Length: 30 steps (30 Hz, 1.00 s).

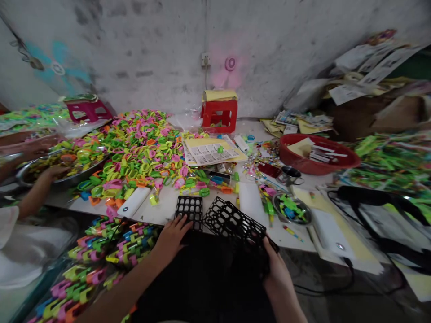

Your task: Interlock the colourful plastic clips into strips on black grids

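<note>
Clearly, through the head view, I had the right hand [276, 264] gripping overlapping black plastic lattice trays [240, 217]. Left of those trays, the left hand [173, 237] touched a small black plastic grid [188, 207]; its grip I couldn't tell. Multicoloured plastic clips [143, 148] lay heaped behind the trays, leftward.

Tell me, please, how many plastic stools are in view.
2: a red stool, below the wall socket, and a pink stool, farther left, near the wall. Others may be hidden behind the piled clips.
</note>
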### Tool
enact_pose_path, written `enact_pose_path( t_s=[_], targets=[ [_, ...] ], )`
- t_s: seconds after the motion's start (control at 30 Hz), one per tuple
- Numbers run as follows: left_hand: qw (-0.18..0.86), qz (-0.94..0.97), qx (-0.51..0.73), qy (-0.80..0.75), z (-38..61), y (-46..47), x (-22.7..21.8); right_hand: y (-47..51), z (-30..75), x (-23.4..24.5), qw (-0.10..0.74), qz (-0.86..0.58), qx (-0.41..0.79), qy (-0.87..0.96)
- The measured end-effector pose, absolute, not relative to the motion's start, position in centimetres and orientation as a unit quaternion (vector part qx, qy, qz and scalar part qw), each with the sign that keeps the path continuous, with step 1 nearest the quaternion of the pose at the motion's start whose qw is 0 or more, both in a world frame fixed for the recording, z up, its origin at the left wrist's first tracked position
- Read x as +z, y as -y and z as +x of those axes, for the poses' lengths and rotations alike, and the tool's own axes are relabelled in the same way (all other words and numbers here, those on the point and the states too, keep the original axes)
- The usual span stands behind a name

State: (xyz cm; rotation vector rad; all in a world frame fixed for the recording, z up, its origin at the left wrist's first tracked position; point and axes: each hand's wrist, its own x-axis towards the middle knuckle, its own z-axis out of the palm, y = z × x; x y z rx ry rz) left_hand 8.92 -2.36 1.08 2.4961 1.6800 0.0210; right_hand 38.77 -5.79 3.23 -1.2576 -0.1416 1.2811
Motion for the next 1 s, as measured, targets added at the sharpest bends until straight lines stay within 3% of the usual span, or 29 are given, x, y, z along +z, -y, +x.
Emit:
enact_pose_path(
  t_s=[0.23, 0.4, 0.47, 0.57, 0.63, 0.7, 0.83, 1.0],
  targets=[
    [0.086, 0.784, -0.012, -0.615, 6.1, 2.3, 2.6, 4.1, 33.1, 2.1, 0.626, -0.560, 0.537, 0.082],
    [0.142, 0.770, -0.024, -0.621, 5.4, 2.6, 3.3, 4.0, 33.2, 3.4, 0.653, -0.621, 0.286, 0.326],
    [0.146, 0.768, -0.013, -0.624, 5.4, 2.7, 3.2, 4.0, 33.6, 3.6, 0.584, -0.600, 0.187, 0.514],
    [0.145, 0.769, 0.010, -0.623, 5.1, 2.8, 2.7, 4.0, 33.4, 3.1, 0.382, -0.494, 0.112, 0.773],
    [0.145, 0.773, 0.028, -0.617, 4.9, 2.9, 2.4, 4.2, 32.6, 2.4, 0.246, -0.438, 0.068, 0.862],
    [0.144, 0.772, 0.056, -0.616, 4.8, 2.9, 2.2, 4.5, 31.9, 1.8, 0.161, -0.413, 0.028, 0.896],
    [0.146, 0.775, 0.157, -0.594, 5.5, 2.1, 2.4, 5.2, 31.5, 2.5, 0.121, -0.392, -0.001, 0.912],
    [0.243, 0.736, 0.305, -0.553, 6.8, -0.8, 2.9, 6.3, 33.0, 5.9, 0.178, -0.342, 0.051, 0.921]
  ],
)
